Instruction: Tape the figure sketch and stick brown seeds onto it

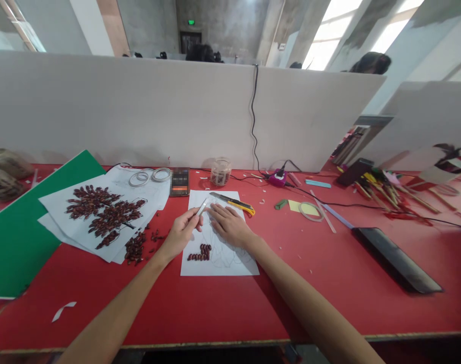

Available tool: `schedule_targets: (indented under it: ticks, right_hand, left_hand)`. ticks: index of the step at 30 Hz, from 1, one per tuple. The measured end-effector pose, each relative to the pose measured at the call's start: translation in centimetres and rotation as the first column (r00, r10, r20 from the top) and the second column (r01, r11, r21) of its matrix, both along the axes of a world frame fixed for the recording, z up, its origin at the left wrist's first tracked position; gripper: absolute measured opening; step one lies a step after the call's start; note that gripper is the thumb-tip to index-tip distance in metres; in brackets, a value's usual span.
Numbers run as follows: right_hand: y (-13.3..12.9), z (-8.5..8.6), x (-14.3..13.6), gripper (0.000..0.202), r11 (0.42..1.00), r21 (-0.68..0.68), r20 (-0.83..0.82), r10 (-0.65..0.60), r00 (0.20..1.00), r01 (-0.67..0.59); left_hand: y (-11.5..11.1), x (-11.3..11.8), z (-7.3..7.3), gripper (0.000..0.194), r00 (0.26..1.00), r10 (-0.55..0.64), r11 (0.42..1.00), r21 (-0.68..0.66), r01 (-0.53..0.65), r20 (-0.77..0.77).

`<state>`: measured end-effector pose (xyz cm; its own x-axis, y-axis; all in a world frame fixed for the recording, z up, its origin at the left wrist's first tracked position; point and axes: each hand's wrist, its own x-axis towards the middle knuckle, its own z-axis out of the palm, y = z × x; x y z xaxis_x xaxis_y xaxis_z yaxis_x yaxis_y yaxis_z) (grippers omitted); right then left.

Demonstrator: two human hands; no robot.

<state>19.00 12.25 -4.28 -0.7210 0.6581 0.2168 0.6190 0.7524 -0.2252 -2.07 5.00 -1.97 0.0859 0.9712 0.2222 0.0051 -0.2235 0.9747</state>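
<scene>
My left hand [184, 230] pinches a thin white stick [202, 207] above the upper left part of a white sheet [194, 269]. Flat on the same sheet lies my right hand [230, 225], its fingers stretched toward the stick's tip. Short rows of dark brown seeds [200, 253] sit on the sheet's lower left, beside faint drawn outlines. A yellow and black utility knife [236, 202] rests across the sheet's top, just beyond my right hand. Left of the sheet, a loose pile of seeds [135, 247] lies partly on the red table [154, 308].
Papers with a seed-covered tree picture [109, 212] overlap a green board [21, 253] at left. Behind the sheet stand a phone [179, 182] and a glass jar [220, 172]. A purple plug block [278, 178], tape rings, cables and a black case [395, 259] lie right.
</scene>
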Motion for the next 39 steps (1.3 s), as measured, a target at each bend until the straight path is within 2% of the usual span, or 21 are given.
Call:
schedule_targets:
  ticks: [2, 5, 8, 9, 12, 15, 18, 22, 26, 32, 34, 37, 39]
  right_hand:
    - [0.8, 0.0, 0.1, 0.047, 1.000, -0.006, -0.062, 0.015, 0.998, -0.016]
    - [0.9, 0.6, 0.4, 0.039, 1.000, -0.022, -0.251, -0.021, 0.968, 0.016]
    - [-0.9, 1.9, 0.1, 0.037, 0.996, -0.034, -0.435, -0.087, 0.896, 0.080]
    - [-1.7, 2.3, -0.2, 0.035, 0.993, -0.074, -0.558, -0.114, 0.822, 0.088]
    - [-4.2, 3.3, -1.3, 0.037, 0.996, -0.091, -0.641, -0.067, 0.764, 0.011]
    - [-5.3, 3.5, -2.1, 0.040, 0.992, -0.113, -0.687, -0.040, 0.726, -0.052]
    - [-5.4, 3.0, -2.2, 0.043, 0.992, -0.120, -0.690, -0.063, 0.721, -0.028]
    - [-5.5, 2.1, -2.1, 0.043, 0.997, -0.074, -0.690, -0.055, 0.721, 0.005]
    - [-5.8, 1.8, -2.4, 0.040, 0.998, -0.068, -0.700, -0.041, 0.713, -0.010]
    - [-5.6, 2.4, -2.5, 0.016, 0.976, -0.216, -0.769, -0.180, 0.613, 0.016]
    - [-5.5, 2.4, -2.4, 0.008, 0.955, -0.296, -0.790, -0.234, 0.567, -0.017]
    - [-5.3, 2.1, -2.2, 0.007, 0.897, -0.423, -0.798, -0.304, 0.520, -0.126]
    - [-5.3, 1.9, -2.1, 0.016, 0.880, -0.452, -0.787, -0.317, 0.530, -0.145]
  left_hand:
    - [-0.1, 0.1, -0.2, 0.033, 1.000, -0.009, 1.000, -0.012, 0.010, 0.006]
    - [-0.1, 0.2, -0.5, 0.035, 1.000, 0.016, 0.999, -0.030, -0.016, 0.003]
    - [-0.1, 0.2, -0.6, 0.035, 0.999, 0.033, 0.999, -0.030, -0.034, -0.009]
    - [-0.1, 0.3, -0.6, 0.034, 0.999, 0.037, 0.999, -0.026, -0.037, -0.015]
    - [-0.3, 0.6, -0.5, 0.033, 0.998, 0.036, 0.999, -0.015, -0.037, -0.047]
    - [-0.5, 0.9, -0.4, 0.040, 0.999, -0.007, 1.000, -0.021, 0.006, -0.049]
    - [-0.7, 1.1, -0.4, 0.044, 0.996, -0.037, 0.999, -0.029, 0.035, -0.084]
    - [-0.8, 0.9, -0.4, 0.039, 0.978, 0.011, 1.000, 0.001, -0.012, -0.209]
    - [-1.0, 0.9, -0.1, 0.037, 0.962, 0.046, 0.999, 0.027, -0.040, -0.271]
    - [-1.2, 0.9, 0.1, 0.029, 0.906, 0.133, 0.990, 0.103, -0.100, -0.401]
    - [-1.1, 0.8, 0.1, 0.027, 0.894, 0.157, 0.985, 0.135, -0.109, -0.419]
    - [-1.0, 0.5, 0.0, 0.028, 0.873, 0.185, 0.980, 0.145, -0.134, -0.452]
    - [-0.9, 0.4, 0.0, 0.029, 0.855, 0.195, 0.979, 0.153, -0.138, -0.481]
